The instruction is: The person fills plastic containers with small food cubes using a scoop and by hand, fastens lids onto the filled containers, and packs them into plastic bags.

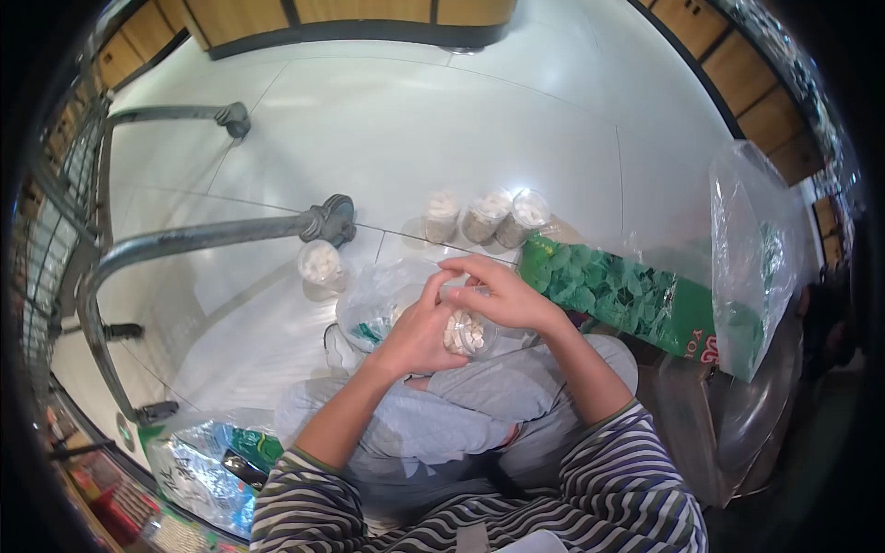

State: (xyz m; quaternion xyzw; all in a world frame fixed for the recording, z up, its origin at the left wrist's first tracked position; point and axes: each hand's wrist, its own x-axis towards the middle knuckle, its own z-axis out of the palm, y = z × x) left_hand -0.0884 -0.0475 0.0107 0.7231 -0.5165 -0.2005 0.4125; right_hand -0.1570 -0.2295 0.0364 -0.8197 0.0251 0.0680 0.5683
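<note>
In my lap is a clear plastic jar (468, 335) with whitish chunks in it. My left hand (422, 330) is wrapped round its left side. My right hand (505, 293) closes over the jar's far end, its fingers bent and meeting the left fingers; that end of the jar is hidden. Just left of my hands lies an open clear plastic bag (373, 293) with some green print. A similar filled jar (321, 265) stands on the floor to the left. Beyond my hands stand three more jars, one on the left (442, 217), one in the middle (486, 218) and one on the right (526, 219).
A large green leaf-printed bag (613, 290) lies at the right, with a clear bag (754, 258) beside it. The wheeled metal cart (198, 238) reaches in from the left. Shiny plastic packaging (207, 470) lies at lower left. Wooden cabinets (350, 13) line the back.
</note>
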